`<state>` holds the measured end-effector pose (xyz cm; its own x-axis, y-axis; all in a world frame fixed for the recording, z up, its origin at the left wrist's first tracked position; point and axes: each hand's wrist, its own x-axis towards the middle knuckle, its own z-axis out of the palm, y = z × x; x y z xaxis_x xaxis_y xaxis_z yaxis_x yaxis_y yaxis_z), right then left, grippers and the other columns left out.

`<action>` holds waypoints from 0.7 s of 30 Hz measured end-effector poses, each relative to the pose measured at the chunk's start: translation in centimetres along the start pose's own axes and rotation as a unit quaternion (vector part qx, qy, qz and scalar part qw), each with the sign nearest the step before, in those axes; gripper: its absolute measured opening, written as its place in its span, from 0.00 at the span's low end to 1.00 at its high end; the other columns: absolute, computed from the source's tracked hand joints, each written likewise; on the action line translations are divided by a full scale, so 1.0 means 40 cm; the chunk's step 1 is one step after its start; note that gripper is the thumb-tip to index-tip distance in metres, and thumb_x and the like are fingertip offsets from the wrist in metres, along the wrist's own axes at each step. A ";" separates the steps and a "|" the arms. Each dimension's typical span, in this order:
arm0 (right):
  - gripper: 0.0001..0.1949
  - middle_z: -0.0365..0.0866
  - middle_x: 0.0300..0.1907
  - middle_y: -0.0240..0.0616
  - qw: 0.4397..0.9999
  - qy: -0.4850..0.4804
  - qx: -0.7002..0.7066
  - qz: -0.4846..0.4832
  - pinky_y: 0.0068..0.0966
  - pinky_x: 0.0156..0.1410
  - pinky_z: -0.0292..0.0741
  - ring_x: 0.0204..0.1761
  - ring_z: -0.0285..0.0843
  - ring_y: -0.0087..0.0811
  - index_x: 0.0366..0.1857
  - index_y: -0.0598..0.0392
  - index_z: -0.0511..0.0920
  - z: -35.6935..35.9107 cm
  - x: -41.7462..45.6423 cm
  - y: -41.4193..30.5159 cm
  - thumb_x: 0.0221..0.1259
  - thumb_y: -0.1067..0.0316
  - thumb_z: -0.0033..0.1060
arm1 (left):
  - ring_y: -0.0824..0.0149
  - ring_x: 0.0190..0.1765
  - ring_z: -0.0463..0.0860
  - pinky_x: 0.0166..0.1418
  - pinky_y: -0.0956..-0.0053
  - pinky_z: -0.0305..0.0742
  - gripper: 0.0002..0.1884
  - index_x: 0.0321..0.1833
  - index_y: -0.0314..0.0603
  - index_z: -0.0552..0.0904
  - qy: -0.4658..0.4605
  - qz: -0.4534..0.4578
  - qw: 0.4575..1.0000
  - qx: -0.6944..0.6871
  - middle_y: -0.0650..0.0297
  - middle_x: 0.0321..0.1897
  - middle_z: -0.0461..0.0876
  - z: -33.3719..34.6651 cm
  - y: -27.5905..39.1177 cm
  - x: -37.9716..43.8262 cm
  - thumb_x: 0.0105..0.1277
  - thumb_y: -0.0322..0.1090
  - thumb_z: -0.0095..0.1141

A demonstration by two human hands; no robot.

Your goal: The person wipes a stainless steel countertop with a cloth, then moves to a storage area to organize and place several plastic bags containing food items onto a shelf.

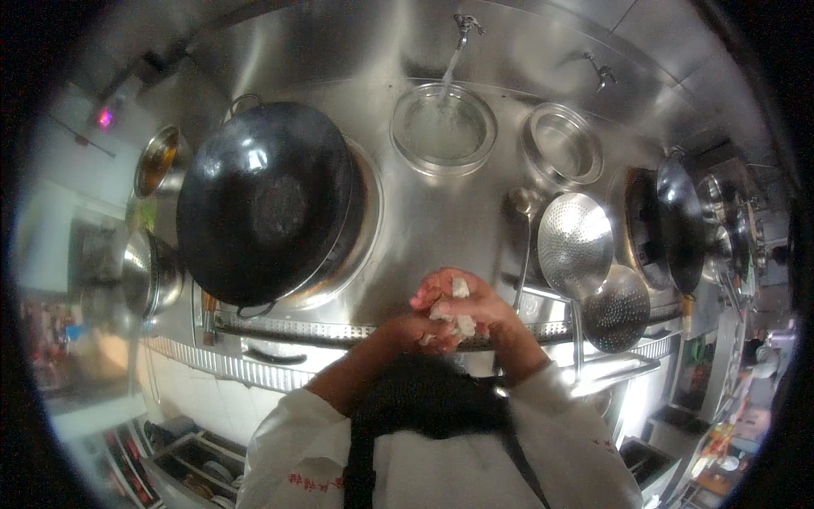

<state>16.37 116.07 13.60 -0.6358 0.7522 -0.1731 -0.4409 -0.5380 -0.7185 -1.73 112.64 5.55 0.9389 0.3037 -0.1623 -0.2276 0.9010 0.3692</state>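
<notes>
My left hand (427, 334) and my right hand (474, 308) are together over the front edge of a stainless-steel cooking range. Between them is a crumpled white piece (465, 326), perhaps paper or cloth. Both hands touch it, and a bit of it sticks up past my right fingers. A large black wok (273, 203) sits tilted over the round burner to the left of my hands. To their right lie a ladle (525, 203) and a round perforated strainer (575, 238). A second perforated strainer (617, 312) is just below the first.
Water runs from a tap (467, 27) into a round steel pot (397, 137) at the back. Beside it stands a smaller steel pot (594, 167) under another tap (601, 73). Another wok (679, 223) tilts at right. A perforated gutter (547, 332) follows the front edge.
</notes>
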 end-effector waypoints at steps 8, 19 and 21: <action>0.13 0.79 0.31 0.30 0.974 0.152 -0.144 0.084 0.23 0.36 0.74 0.29 0.72 0.22 0.47 0.55 0.77 -0.025 0.045 0.042 0.77 0.56 0.60 | 0.72 0.33 0.75 0.37 0.73 0.72 0.16 0.50 0.40 0.81 0.112 -0.082 0.974 0.177 0.66 0.34 0.79 -0.062 -0.033 0.040 0.72 0.46 0.63; 0.21 0.82 0.31 0.44 0.753 0.320 -0.571 0.065 0.38 0.47 0.78 0.32 0.80 0.41 0.39 0.58 0.80 -0.316 0.179 0.343 0.78 0.48 0.52 | 0.47 0.43 0.87 0.49 0.50 0.81 0.17 0.44 0.33 0.84 0.326 0.046 0.634 0.700 0.50 0.41 0.89 -0.269 -0.147 0.134 0.74 0.44 0.53; 0.20 0.84 0.32 0.45 0.693 0.318 -0.638 0.103 0.37 0.52 0.79 0.34 0.81 0.42 0.35 0.56 0.82 -0.301 0.191 0.351 0.76 0.49 0.53 | 0.45 0.44 0.87 0.51 0.45 0.81 0.18 0.46 0.34 0.84 0.330 -0.029 0.607 0.722 0.47 0.42 0.88 -0.279 -0.152 0.136 0.75 0.45 0.52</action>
<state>12.93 118.84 -5.93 -0.0141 0.9433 -0.3316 0.7961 -0.1900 -0.5745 1.88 112.29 -7.77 0.5189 0.7716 -0.3681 0.7119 -0.1516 0.6858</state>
